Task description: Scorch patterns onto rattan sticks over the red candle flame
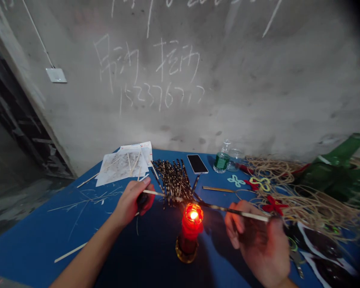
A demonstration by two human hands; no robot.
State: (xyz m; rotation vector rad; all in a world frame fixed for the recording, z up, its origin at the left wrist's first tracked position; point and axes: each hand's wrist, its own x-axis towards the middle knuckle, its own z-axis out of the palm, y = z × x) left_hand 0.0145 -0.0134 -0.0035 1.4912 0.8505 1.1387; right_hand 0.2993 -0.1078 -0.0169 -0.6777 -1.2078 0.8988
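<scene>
A thin wooden stick, scorched dark along its middle and pale at both ends, is held level between my two hands. My left hand pinches its left end; something dark shows at those fingers, too unclear to name. My right hand has its thumb and fingers closed around the right end. Below the stick's middle, a lit candle in a red glass holder glows, its flame close to the wood. Behind it lies a pile of dark-scorched sticks.
Sooty paper sheets lie back left on the blue table, with loose pale sticks around. A phone and a clear plastic bottle stand at the back. Tangled cord, green glass bottles and scissors crowd the right.
</scene>
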